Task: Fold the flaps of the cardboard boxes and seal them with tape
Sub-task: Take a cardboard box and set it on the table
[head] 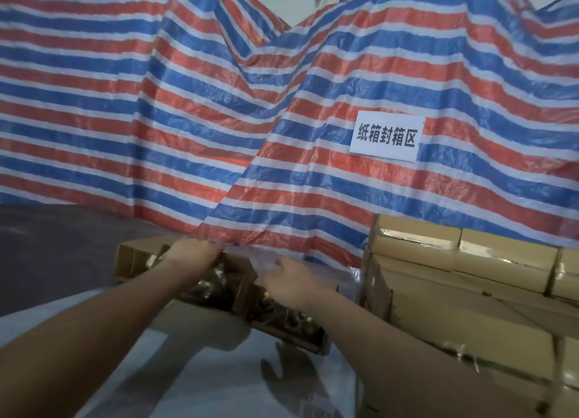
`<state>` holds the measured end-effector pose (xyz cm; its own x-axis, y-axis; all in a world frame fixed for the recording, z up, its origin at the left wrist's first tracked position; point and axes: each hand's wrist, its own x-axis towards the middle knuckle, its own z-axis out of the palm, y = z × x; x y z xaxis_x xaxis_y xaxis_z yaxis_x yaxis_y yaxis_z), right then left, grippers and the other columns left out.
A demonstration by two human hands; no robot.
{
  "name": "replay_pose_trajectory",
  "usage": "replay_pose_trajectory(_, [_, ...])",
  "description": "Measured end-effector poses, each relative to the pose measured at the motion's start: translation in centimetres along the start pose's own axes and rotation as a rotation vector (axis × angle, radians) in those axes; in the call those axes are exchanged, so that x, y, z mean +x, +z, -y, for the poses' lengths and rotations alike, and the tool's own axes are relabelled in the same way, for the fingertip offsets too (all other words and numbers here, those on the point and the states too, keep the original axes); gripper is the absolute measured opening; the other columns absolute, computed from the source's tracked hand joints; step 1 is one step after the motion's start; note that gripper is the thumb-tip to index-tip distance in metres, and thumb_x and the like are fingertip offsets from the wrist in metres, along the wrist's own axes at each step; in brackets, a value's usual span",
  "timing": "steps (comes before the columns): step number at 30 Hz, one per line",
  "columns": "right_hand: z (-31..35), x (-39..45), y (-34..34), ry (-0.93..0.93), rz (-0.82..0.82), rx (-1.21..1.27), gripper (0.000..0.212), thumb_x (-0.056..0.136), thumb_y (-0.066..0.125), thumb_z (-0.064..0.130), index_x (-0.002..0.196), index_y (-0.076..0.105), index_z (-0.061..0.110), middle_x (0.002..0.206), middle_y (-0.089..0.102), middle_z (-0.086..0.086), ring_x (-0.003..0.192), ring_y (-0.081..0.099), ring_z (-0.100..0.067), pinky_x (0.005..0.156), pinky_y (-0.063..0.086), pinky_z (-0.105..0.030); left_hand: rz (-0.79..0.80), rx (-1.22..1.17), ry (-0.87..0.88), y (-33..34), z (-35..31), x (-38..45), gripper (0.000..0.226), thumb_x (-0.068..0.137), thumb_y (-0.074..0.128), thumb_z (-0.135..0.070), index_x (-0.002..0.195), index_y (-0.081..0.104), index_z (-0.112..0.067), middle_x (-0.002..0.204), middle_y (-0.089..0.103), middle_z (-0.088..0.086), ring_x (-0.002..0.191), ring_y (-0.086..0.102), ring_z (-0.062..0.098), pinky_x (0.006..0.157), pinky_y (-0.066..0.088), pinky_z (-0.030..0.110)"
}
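Observation:
Two open cardboard boxes lie on a white plastic-covered table (219,386). The far box (138,257) and the near box (291,326) both show dark, shiny contents. My left hand (191,251) reaches over the far box, its fingers curled over the box's far edge under the tarp hem. My right hand (291,283) hovers over the gap between the boxes with fingers bent; what it holds, if anything, is hidden. No tape is in view.
A red, white and blue striped tarp (219,104) hangs right behind the boxes, with a white paper sign (387,135). A stack of sealed cardboard boxes (470,292) fills the right side. A dark floor (56,248) lies at the left.

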<state>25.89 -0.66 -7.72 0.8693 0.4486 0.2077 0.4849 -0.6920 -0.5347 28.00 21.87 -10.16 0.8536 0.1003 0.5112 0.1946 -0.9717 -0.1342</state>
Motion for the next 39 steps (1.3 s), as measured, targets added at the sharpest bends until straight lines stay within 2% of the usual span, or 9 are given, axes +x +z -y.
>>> replay_pose_trajectory(6, [3.0, -6.2, -1.8, -0.025, 0.009, 0.153, 0.028, 0.099, 0.049, 0.044, 0.119, 0.056, 0.027, 0.125, 0.061, -0.004, 0.096, 0.056, -0.012, 0.085, 0.047, -0.027, 0.126, -0.481, -0.029, -8.4, 0.4, -6.6, 0.026, 0.102, 0.042, -0.038, 0.103, 0.063, -0.022, 0.099, 0.068, 0.002, 0.091, 0.065, 0.017, 0.08, 0.05, 0.032])
replay_pose_trajectory(12, [3.9, -13.4, -3.6, 0.08, 0.012, 0.482, 0.035, 0.093, 0.059, 0.053, 0.12, 0.054, 0.031, 0.114, 0.061, 0.006, 0.101, 0.059, -0.013, 0.078, 0.047, -0.028, 0.205, -0.346, 0.257, -15.9, -4.9, -13.2, 0.018, 0.101, 0.045, -0.031, 0.111, 0.06, -0.036, 0.099, 0.062, -0.013, 0.085, 0.06, 0.003, 0.075, 0.047, 0.021])
replay_pose_trajectory(15, [2.9, -17.1, -5.6, 0.146, -0.058, 0.58, 0.011, 0.098, 0.058, 0.026, 0.108, 0.06, 0.023, 0.097, 0.066, -0.002, 0.086, 0.064, -0.015, 0.067, 0.054, -0.028, 0.223, -0.345, 0.313, -18.6, -9.2, -15.7, 0.017, 0.1, 0.046, -0.027, 0.11, 0.059, -0.031, 0.088, 0.058, -0.013, 0.073, 0.055, 0.001, 0.06, 0.038, 0.017])
replay_pose_trajectory(18, [0.5, -20.8, -8.3, 0.206, -0.168, 0.617, 0.022, 0.096, 0.055, 0.007, 0.116, 0.062, 0.009, 0.107, 0.068, -0.014, 0.092, 0.067, -0.024, 0.073, 0.06, -0.032, 0.225, -0.332, 0.397, -20.5, -13.8, -17.3, 0.013, 0.1, 0.048, -0.024, 0.103, 0.06, -0.026, 0.095, 0.063, -0.008, 0.083, 0.061, 0.009, 0.076, 0.051, 0.027])
replay_pose_trajectory(22, [-3.7, -27.5, -12.4, 0.32, -0.228, 0.52, 0.018, 0.093, 0.055, -0.001, 0.107, 0.066, 0.003, 0.086, 0.066, -0.013, 0.068, 0.065, -0.02, 0.039, 0.045, -0.017, 0.146, -0.337, 0.522, -21.9, -20.7, -19.3, 0.012, 0.101, 0.045, -0.03, 0.095, 0.055, -0.033, 0.1, 0.062, -0.009, 0.083, 0.055, 0.008, 0.068, 0.044, 0.021])
replay_pose_trajectory(25, [-7.0, -32.5, -15.2, 0.424, -0.197, 0.521, 0.013, 0.094, 0.057, 0.0, 0.103, 0.066, 0.0, 0.083, 0.067, -0.015, 0.058, 0.067, -0.017, 0.041, 0.048, -0.019, 0.036, -0.571, 0.544, -23.5, -24.2, -21.2, 0.012, 0.1, 0.047, -0.034, 0.104, 0.058, -0.036, 0.101, 0.06, -0.013, 0.088, 0.056, 0.001, 0.078, 0.05, 0.023])
replay_pose_trajectory(28, [-9.6, -36.0, -16.9, 0.483, -0.215, 0.596, 0.017, 0.091, 0.064, 0.004, 0.106, 0.069, 0.003, 0.096, 0.07, -0.018, 0.082, 0.069, -0.027, 0.058, 0.057, -0.03, -0.047, -0.546, 0.586, -24.8, -26.2, -22.5, 0.011, 0.097, 0.054, -0.036, 0.106, 0.06, -0.037, 0.097, 0.057, -0.016, 0.084, 0.053, -0.004, 0.072, 0.046, 0.017])
replay_pose_trajectory(35, [-12.0, -39.1, -19.2, 0.457, -0.279, 0.348, 0.018, 0.099, 0.057, 0.028, 0.112, 0.063, 0.018, 0.11, 0.066, -0.008, 0.101, 0.062, -0.024, 0.086, 0.055, -0.038, 0.334, -0.399, 0.63, -26.4, -30.8, -23.8, 0.036, 0.1, 0.036, -0.053, 0.086, 0.059, -0.03, 0.08, 0.062, -0.006, 0.075, 0.059, 0.006, 0.078, 0.048, 0.028])
replay_pose_trajectory(39, [-10.9, -39.1, -20.6, 0.078, -0.447, -0.08, 0.006, 0.094, 0.066, 0.027, 0.1, 0.064, 0.028, 0.096, 0.063, 0.007, 0.09, 0.061, -0.01, 0.073, 0.049, -0.023, 0.654, -0.32, 0.578, -27.6, -33.1, -23.1, 0.036, 0.102, 0.027, -0.052, 0.091, 0.052, -0.03, 0.086, 0.055, -0.007, 0.081, 0.052, 0.005, 0.08, 0.036, 0.031])
